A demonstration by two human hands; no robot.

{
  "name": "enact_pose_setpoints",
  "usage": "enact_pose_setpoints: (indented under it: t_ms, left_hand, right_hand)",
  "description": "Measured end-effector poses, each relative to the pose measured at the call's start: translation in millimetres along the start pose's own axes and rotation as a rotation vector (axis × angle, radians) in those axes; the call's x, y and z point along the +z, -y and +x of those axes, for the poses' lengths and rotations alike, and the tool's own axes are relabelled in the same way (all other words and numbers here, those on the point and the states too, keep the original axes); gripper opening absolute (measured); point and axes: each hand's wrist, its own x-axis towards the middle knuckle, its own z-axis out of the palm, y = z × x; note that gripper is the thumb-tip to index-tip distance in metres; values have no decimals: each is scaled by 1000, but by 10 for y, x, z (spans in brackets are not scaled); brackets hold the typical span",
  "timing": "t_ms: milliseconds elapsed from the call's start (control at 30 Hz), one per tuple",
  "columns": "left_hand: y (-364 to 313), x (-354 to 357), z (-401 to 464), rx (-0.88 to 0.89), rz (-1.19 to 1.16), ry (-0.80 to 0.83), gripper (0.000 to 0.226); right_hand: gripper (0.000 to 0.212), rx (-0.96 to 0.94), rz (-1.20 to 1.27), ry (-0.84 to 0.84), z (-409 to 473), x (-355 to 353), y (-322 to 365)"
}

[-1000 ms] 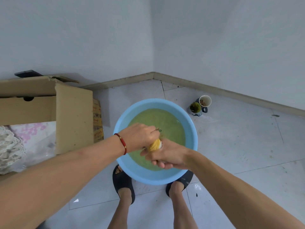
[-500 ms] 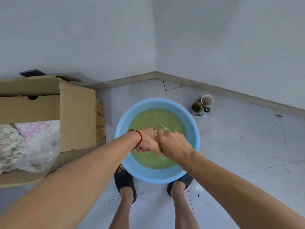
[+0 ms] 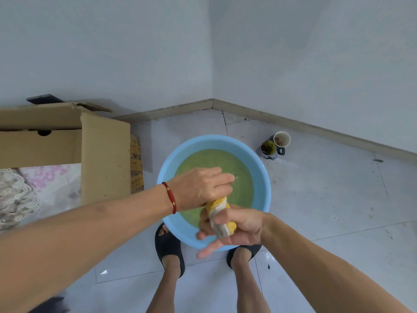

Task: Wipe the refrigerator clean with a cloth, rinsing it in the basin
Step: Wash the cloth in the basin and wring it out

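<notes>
A light blue basin [image 3: 262, 177] with greenish water stands on the floor in front of my feet. A yellow and grey cloth [image 3: 220, 216], twisted into a roll, is held above the basin's near side. My left hand [image 3: 202, 187] grips the roll's upper end, knuckles up. My right hand [image 3: 234, 227] grips its lower end, palm turned up, with some fingers spread. Drops hit the water near my left fingertips. The refrigerator is not in view.
An open cardboard box [image 3: 103, 154] holding lace and floral fabric stands left of the basin. Two cups [image 3: 275, 144] sit on the tiled floor to the basin's right, near the wall corner. My feet in dark slippers [image 3: 168, 247] stand at the basin's near edge.
Half a second ago both fists were pressed together low over the water. They have since twisted apart and lifted, and the wrung cloth shows between them.
</notes>
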Motion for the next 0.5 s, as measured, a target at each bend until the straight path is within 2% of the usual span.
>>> enact_pose_setpoints:
  t_ms: [67, 133, 233, 267, 333, 367, 400, 467, 500]
  left_hand:
    - [38, -51, 22, 49, 27, 17, 19]
    - [82, -80, 3, 77, 36, 69, 20]
    - [73, -168, -38, -38, 1, 245, 22]
    - [20, -193, -21, -95, 4, 330, 25]
    - [-159, -238, 87, -272, 74, 545, 18]
    - [-230, -236, 134, -403, 103, 603, 15]
    - [-283, -236, 174, -537, 92, 632, 15]
    - [-343, -195, 206, -769, 0, 610, 16]
    - [-356, -145, 176, -865, -66, 587, 18]
  right_hand:
    - [29, -104, 82, -135, 63, 101, -75]
    - [39, -115, 13, -252, 81, 136, -67]
    - [10, -35, -379, -468, 77, 172, 54]
    - [8, 7, -563, -552, 100, 138, 106]
    - [13, 80, -1006, -716, 164, 63, 161]
    - [13, 98, -1228, -780, 209, 40, 192]
    - [11, 91, -1393, -835, 239, 19, 209]
    - [6, 44, -1569, -886, 235, 0, 252]
    - [14, 30, -1651, -888, 234, -13, 259]
